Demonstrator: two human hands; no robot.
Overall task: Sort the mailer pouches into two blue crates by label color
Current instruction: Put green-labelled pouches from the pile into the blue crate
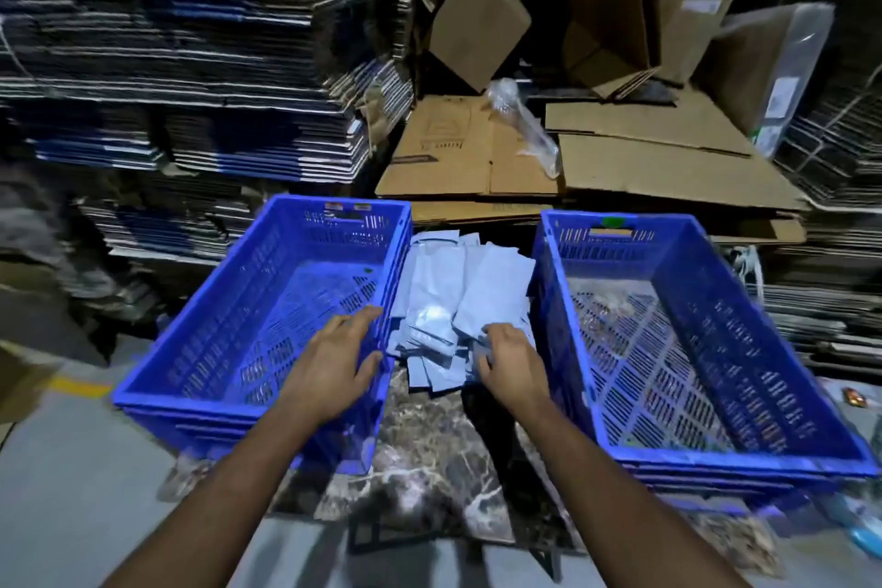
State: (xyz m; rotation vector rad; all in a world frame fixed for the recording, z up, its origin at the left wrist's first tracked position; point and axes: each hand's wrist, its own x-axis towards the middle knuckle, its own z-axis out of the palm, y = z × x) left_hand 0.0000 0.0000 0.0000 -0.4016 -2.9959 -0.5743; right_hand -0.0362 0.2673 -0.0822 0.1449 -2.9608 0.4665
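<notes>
- Left hand [334, 365]: fingers straight and spread, laid over the right wall of the left crate [191, 339]; nothing held.
- Right hand [510, 360]: fingers curled down into the near edge of the pouch pile [453, 301], gripping pouches there; exact number gripped not discernible.
- Pouches: pale blue-grey, heaped loosely between the two crates on a dark marbled tabletop [429, 458]; label colours not discernible.
- Left crate: blue, slotted walls and floor, tilted slightly, seemingly without contents; small reddish sticker [346, 206] on the far rim above the handle slot, writing illegible.
- Right crate [763, 349]: blue, slotted, seemingly without contents; green sticker [613, 222] on the far rim above the handle slot.
- Flattened cardboard [477, 153] behind the crates, printed marks too blurred to read; crumpled clear plastic [522, 119] lying on it.
- Stacks of folded cartons [191, 62] at left and rear; opened brown boxes [477, 24] at rear centre.
</notes>
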